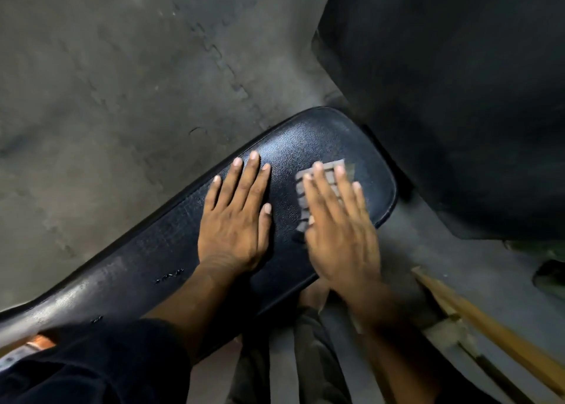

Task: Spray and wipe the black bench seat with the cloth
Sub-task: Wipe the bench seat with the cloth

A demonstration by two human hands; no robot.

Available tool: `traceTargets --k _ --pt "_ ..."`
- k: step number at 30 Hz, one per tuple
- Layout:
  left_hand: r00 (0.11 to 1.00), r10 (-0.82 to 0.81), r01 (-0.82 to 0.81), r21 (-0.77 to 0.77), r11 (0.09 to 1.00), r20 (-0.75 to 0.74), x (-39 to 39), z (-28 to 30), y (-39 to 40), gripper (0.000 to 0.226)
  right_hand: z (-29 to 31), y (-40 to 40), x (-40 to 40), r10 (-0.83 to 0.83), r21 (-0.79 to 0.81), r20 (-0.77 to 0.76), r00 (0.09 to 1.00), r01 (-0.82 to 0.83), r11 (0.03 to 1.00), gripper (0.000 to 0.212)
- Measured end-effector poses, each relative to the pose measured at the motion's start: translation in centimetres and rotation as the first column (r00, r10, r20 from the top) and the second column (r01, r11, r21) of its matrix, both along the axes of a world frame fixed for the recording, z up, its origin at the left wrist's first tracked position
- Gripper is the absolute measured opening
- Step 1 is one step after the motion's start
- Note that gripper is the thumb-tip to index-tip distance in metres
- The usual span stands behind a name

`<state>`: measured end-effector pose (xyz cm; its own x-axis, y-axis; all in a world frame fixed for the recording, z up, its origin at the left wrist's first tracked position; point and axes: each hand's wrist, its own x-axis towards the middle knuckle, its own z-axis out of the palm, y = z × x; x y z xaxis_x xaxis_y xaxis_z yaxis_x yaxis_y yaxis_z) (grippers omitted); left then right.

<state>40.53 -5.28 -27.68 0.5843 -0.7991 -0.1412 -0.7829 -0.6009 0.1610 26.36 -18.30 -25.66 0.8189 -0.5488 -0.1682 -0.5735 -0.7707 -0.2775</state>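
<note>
The black bench seat (171, 244) runs diagonally from lower left to its rounded end at the upper right, shiny and textured, with small tears along its near edge. My left hand (235, 220) lies flat on it, palm down, fingers spread, holding nothing. To its right, my right hand (339, 220) presses flat on a grey waffle-textured cloth (301, 195) near the seat's rounded end. The hand is motion-blurred. Most of the cloth is hidden under my palm and fingers. No spray bottle is in view.
A large black padded piece (458, 91) stands close beyond the seat's end at the upper right. Grey concrete floor (107, 82) surrounds the bench. A wooden stick (489, 333) lies at the lower right. My dark sleeve (91, 364) fills the lower left.
</note>
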Motion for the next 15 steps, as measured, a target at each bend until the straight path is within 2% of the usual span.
traceTargets --k 5,7,9,12,15 --pt "1.0 -0.011 0.011 -0.001 1.0 -0.007 0.1 -0.2 0.0 0.069 -0.7 -6.4 5.3 -0.239 -0.009 -0.004 0.971 0.239 0.971 0.076" --pt "1.0 -0.006 0.006 0.002 1.0 0.0 0.1 -0.2 0.1 0.069 -0.9 -7.0 8.2 -0.198 -0.003 -0.009 0.98 0.198 0.98 0.074" --pt "1.0 -0.005 0.005 0.015 1.0 -0.012 0.1 0.0 0.2 0.069 -0.8 -5.3 8.6 -0.082 -0.037 -0.029 0.996 0.081 0.996 0.074" --pt "0.999 -0.008 0.009 0.019 1.0 -0.046 0.1 0.4 0.2 0.068 -0.4 -0.9 4.3 0.053 -0.062 -0.042 0.998 -0.056 0.997 0.076" --pt "0.998 -0.005 0.005 0.014 1.0 -0.061 0.3 0.7 0.1 0.067 0.0 1.1 -1.1 0.045 -0.038 -0.079 0.996 -0.048 0.998 0.082"
